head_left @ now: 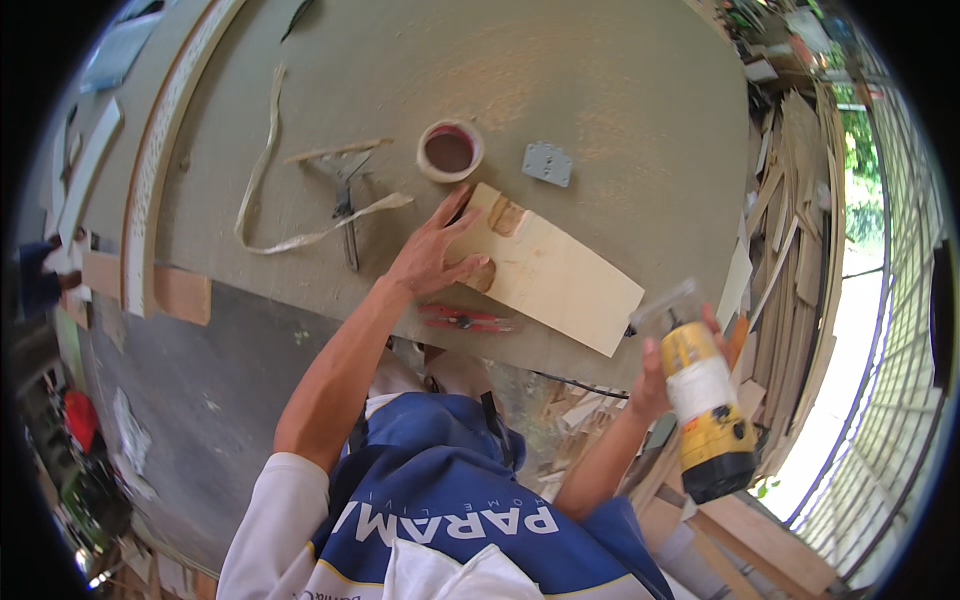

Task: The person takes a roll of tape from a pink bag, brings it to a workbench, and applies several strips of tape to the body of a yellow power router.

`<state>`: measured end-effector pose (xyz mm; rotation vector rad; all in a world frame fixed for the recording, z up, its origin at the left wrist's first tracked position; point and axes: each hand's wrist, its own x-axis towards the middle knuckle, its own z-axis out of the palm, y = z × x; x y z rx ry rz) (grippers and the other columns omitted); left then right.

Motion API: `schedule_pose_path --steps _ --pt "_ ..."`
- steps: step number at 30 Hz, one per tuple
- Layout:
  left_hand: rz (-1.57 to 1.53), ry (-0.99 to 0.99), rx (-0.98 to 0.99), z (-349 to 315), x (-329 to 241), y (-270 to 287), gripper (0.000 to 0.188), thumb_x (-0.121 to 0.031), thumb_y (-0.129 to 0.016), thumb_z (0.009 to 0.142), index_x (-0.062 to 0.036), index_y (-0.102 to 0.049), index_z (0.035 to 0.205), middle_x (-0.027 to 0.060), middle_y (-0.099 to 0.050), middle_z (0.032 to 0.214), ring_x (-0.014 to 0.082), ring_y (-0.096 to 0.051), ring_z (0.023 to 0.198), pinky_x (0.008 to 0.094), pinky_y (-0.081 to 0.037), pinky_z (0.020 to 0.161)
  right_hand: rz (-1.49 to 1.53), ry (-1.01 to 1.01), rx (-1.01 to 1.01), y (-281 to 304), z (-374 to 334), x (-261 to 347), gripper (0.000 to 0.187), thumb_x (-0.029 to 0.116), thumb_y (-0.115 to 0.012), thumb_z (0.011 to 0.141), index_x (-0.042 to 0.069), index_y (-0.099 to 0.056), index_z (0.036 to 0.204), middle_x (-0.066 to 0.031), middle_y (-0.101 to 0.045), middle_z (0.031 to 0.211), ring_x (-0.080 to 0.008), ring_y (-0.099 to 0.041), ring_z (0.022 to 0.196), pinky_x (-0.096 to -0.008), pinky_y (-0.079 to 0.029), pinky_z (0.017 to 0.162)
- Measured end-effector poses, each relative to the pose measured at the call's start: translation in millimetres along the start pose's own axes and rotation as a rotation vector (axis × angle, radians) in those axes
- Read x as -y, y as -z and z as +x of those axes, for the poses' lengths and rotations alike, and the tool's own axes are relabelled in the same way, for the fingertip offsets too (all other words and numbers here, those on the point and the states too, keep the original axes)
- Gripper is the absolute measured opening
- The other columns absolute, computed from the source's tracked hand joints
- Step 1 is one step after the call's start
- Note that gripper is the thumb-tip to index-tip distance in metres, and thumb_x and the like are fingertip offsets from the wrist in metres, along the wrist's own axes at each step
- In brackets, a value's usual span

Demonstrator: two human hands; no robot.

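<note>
A pale wooden board point(560, 275) tapers toward one end and lies slantwise near the table's front edge. It has rough cut recesses by its left end. My left hand point(435, 245) rests on that end, fingers and thumb spread over the wood. To the right, past the board's other end, my right hand point(652, 385) is wrapped round a yellow and black trim router point(705, 385) with a white band about its body. The router's clear base point(668, 308) points away from me, apart from the board. What the right-hand fingers do behind the tool is partly hidden.
Beyond the board are a tape roll point(450, 150) and a grey plate with holes point(548, 164). A red-handled tool point(466, 319) lies near the edge, a thin strip point(262, 180) at left. Sawdust covers parts of the table point(640, 60). Wood offcuts point(800, 200) are stacked at right.
</note>
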<state>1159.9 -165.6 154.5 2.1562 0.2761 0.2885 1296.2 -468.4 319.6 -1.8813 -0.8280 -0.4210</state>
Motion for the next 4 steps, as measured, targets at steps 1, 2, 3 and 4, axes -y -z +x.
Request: schedule_pose_path --steps 1,2,3,4 --pt "-0.031 0.052 -0.04 -1.0 -1.1 -6.0 0.074 -0.042 -0.076 0.088 -0.007 -0.051 0.149 0.0219 -0.023 0.167 0.038 -0.032 0.152 0.0434 -0.028 0.124 0.022 -0.035 -0.021 11.1 -15.4 1.4 0.087 0.009 -0.083 0.074 0.014 -0.035 0.146 -0.0234 -0.049 0.146 -0.0361 -0.047 0.138 -0.0502 -0.035 0.117" --pt "0.009 0.018 -0.126 -0.3 -13.2 -10.4 0.073 -0.04 -0.077 0.088 -0.0099 -0.051 0.15 0.0207 -0.023 0.168 0.0387 -0.03 0.153 0.0474 -0.028 0.124 0.042 -0.074 -0.051 22.2 -34.8 5.3 0.087 0.011 -0.084 0.075 0.015 -0.034 0.146 -0.0232 -0.049 0.146 -0.0364 -0.048 0.137 -0.0515 -0.036 0.117" --pt "0.055 -0.014 -0.218 -1.5 -29.3 -15.1 0.073 -0.038 -0.078 0.088 -0.0128 -0.051 0.151 0.0196 -0.024 0.168 0.0393 -0.028 0.153 0.0514 -0.027 0.123 0.094 -0.143 -0.092 28.8 -55.2 6.2 0.087 0.012 -0.084 0.075 0.015 -0.034 0.146 -0.0221 -0.048 0.148 -0.036 -0.046 0.139 -0.0525 -0.035 0.119" --pt "0.098 -0.053 -0.307 -3.7 -50.7 -23.0 0.073 -0.036 -0.079 0.088 -0.0156 -0.051 0.152 0.0184 -0.024 0.168 0.04 -0.026 0.154 0.0555 -0.026 0.123 0.116 -0.16 -0.071 36.5 -68.0 10.4 0.085 0.012 -0.084 0.077 0.016 -0.034 0.146 -0.0212 -0.043 0.153 -0.0355 -0.046 0.14 -0.0552 -0.032 0.121"
